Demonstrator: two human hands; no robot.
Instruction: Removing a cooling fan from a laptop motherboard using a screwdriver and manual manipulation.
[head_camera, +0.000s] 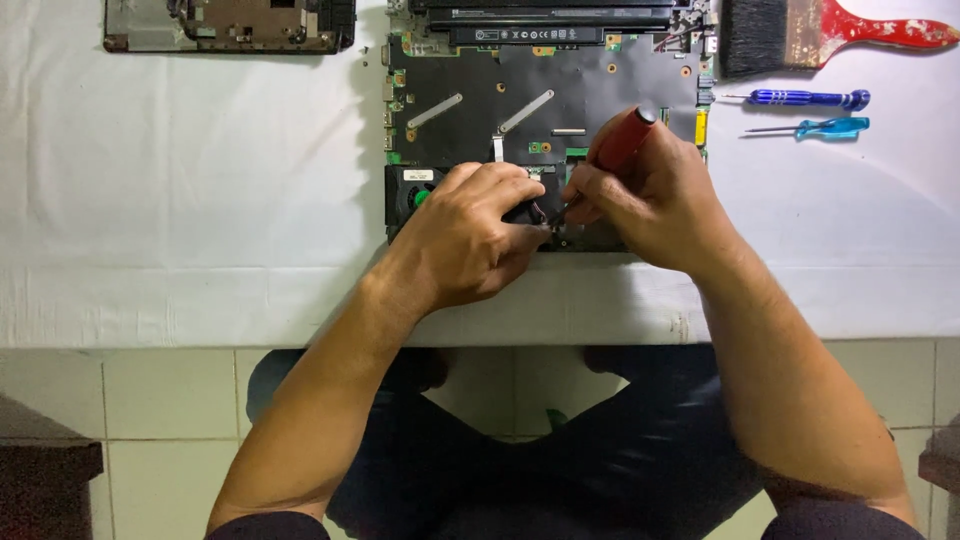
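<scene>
While left hand (470, 235) braces fan (412, 192), right hand (650, 195) angles screwdriver (618, 148)

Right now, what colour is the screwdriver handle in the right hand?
Red with a black cap, head view.

Your right hand (655, 200) grips a glossy red plastic screwdriver handle (625, 140). The circuit board (545, 100) carries a matt black film with bare metal strips. The white table cover (180, 180) looks like matt cloth; the brush handle (890, 30) shows worn red paint.
</scene>
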